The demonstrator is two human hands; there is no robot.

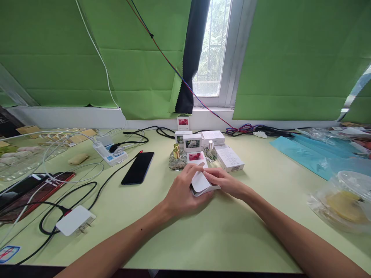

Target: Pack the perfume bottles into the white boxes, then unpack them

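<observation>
Green curtain: hangs across the back wall (290,58), in panels either side of a bright window (216,50).
Table: a pale green top (246,239) fills the lower half of the view, with cables and chargers at the left.
Blue sheet: lies flat on the table at the far right (298,154).
Left hand: wraps around a small white box (201,182), thumb side uppermost, grasping it (184,189).
Right hand: reaches in from the other side (227,180), fingertips touching the box's flap end; whether they pinch or only press, I cannot tell.
Black phone: lies face up, left of the left hand (138,168).
White box in hand: sits between the two hands at the table's middle, in front of the other boxes, a pale flap showing on top. Its contents are hidden, and whether it rests on the table is unclear.
Other boxes: one lies flat, printed side up (229,157); another stands with a white-flower picture (192,143).
Glass bottles: two with gold caps stand close together (177,162); one with a silver cap stands right of the flower box (210,154).
Step in hand: seemingly working the flap of the held box.
Next move calls for: probably a steady left grip and light right fingertips, since thin card could crease.
</observation>
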